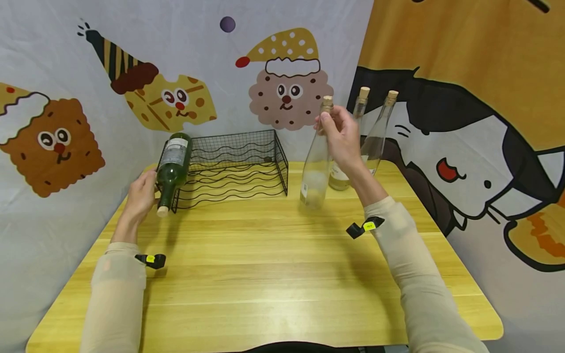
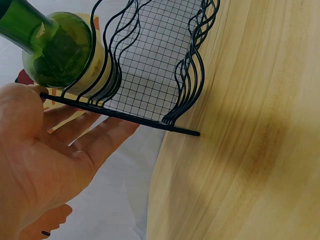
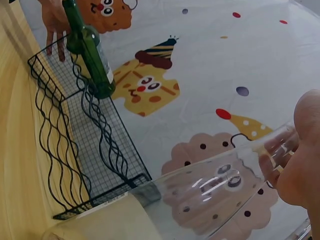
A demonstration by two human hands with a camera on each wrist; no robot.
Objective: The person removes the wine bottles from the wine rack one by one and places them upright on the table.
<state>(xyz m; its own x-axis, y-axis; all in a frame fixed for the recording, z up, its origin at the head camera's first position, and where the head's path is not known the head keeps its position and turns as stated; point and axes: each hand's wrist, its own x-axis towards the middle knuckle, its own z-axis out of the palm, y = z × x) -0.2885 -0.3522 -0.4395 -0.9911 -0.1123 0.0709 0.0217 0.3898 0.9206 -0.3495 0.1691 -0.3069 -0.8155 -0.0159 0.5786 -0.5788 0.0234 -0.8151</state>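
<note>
Clear bottle [image 1: 317,159], nearly upright, is gripped by its neck in the right hand [image 1: 344,139]; leftward, the wire rack [image 1: 234,147] touches the outstretched left hand [image 1: 140,195].

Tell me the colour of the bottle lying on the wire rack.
Green glass; the bottle shows best in the head view.

Table [image 1: 265,284] with rack [image 1: 234,164], apparently two bottles [image 1: 338,182]
</note>
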